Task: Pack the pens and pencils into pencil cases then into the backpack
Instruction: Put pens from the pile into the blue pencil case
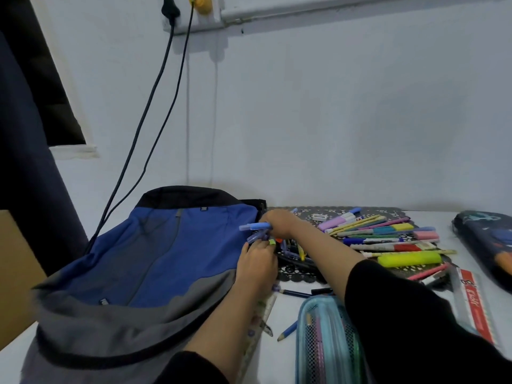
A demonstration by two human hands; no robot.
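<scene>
Here we hold a bundle of pens (256, 231) at about 11 o'clock from the mesh pencil case (327, 342), both hands (259, 263) closed around it; light, smooth, slippery, so grip mid-barrel, beside the backpack (155, 259).

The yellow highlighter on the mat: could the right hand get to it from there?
Probably yes. The yellow highlighter lies uncovered atop the pile, beside the forearm, but the right hand is already full of blue pens.

Backpack (155, 253): matt woven cloth, blue and grey panels. Pencil case (327, 342), at five o'clock: pale mesh fabric, translucent. Mat (302, 273): dark perforated lacework. Table (288, 309): smooth, pale, matt. Ruler (471, 303), at four o'clock: glossy clear plastic.
</scene>
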